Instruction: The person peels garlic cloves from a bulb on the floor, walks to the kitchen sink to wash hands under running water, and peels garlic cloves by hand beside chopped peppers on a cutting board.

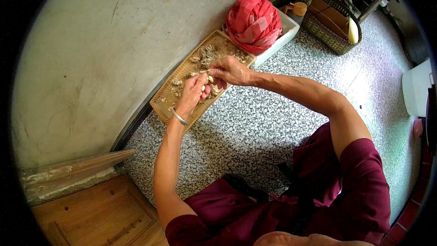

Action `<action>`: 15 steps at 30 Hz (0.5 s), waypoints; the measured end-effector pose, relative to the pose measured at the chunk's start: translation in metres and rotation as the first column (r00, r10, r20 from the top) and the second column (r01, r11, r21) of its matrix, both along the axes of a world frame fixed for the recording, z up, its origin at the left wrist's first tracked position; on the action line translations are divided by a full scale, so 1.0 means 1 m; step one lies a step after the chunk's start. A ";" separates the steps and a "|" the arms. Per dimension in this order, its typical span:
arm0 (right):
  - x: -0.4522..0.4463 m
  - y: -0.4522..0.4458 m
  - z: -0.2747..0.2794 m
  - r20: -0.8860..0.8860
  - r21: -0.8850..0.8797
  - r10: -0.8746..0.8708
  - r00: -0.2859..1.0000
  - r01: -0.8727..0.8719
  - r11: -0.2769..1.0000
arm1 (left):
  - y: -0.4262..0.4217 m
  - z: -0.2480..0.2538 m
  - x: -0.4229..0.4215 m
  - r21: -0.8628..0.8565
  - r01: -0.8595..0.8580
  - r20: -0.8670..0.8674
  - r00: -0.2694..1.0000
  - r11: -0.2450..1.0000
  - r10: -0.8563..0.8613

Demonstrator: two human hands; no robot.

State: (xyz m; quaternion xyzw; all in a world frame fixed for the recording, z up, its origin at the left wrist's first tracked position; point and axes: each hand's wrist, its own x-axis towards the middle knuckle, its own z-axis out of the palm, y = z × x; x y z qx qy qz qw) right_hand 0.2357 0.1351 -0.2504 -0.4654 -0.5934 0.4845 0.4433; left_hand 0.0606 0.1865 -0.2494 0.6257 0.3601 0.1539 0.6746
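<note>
My left hand (193,92), with a silver bangle (180,117) at its wrist, is closed around several pale garlic cloves (210,79). Meeting it from the other side, my right hand (230,70) pinches at the garlic with thumb and finger; its exact grip is partly hidden. Both hands are above a shallow woven bamboo tray (160,98) that lies along the wall. Garlic bulbs and dry papery skins (208,53) are scattered in the tray.
A red cloth bundle (255,23) sits on a white box (287,34) beyond the tray. Farther back stand an orange-lidded container (298,10) and a woven basket (334,41). A white tub (416,89) is at the right, a wooden panel (98,209) at lower left. The floor (268,109) is speckled.
</note>
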 end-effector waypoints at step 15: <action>-0.004 0.006 -0.011 -0.268 -0.208 -0.047 0.962 -0.010 0.978 | 0.003 -0.003 -0.002 -0.302 0.088 0.233 0.972 0.949 -0.016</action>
